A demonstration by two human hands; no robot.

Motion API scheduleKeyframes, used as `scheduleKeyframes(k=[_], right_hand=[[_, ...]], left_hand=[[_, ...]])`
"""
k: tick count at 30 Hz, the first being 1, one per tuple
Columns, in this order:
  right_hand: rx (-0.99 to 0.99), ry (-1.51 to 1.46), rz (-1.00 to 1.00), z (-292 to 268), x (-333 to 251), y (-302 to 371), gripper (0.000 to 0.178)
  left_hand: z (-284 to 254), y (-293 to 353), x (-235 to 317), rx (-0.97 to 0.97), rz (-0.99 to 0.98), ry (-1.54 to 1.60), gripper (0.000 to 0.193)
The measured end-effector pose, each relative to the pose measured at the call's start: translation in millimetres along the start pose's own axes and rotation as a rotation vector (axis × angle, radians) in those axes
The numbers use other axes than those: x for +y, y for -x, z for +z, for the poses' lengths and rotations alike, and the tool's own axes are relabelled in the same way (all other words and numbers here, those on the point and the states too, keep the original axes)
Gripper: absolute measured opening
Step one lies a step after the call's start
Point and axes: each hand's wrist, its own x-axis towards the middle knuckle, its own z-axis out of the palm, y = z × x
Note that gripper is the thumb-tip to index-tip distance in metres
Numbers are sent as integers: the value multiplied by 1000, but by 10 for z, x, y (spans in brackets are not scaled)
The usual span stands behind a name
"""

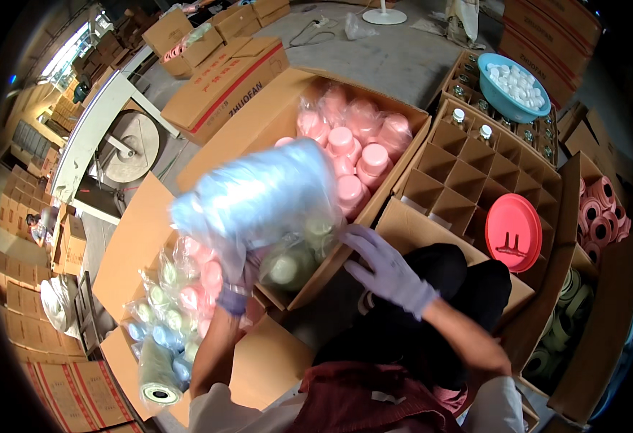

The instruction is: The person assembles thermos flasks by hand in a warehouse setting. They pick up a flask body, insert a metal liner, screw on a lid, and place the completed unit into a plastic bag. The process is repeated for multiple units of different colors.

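Observation:
Over the open cardboard box (pixel 410 148), my gloved left hand (pixel 240 278) is shut on a blue bottle in a clear plastic bag (pixel 266 184). It is blurred by motion, and the fingers are partly hidden by the bag. My gloved right hand (pixel 388 270) is open, its fingers stretched out at the box's near right edge, with nothing in it. Inside the box are pink bottles (pixel 350 191), some in clear bags, and bagged pale green bottles (pixel 285 268). Under my left forearm, a second open box holds bagged pink, green and blue bottles (pixel 165 335).
To the right stands a divided carton (pixel 468 177) with a few clear bottles and a red dish (pixel 513 232). Beyond it sits a light blue basin (pixel 515 86) of white caps. Boxes of pink (pixel 599 220) and green ring-shaped parts (pixel 565 310) stand far right; closed cartons (pixel 226 90) lie ahead.

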Motion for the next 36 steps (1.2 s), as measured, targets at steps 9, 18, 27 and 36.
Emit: scheduleKeyframes(k=[9,18,27,36], right_hand=[[-247,436,212,267,2050,-1512,59],[-473,495,363,908,2627,-2274,83],[-362,410,201,343,2438,-2248,80],[63,856,532,-2219,1820,293,80]], left_hand=[[-214,-1313,-570,280,375,-1135,26],[-478,-1849,-842,-518,51,-1609,24],[1032,-2986,-726,-189,305,-1530,69],[1232,-3318,-500,-150,230,-1347,93]])
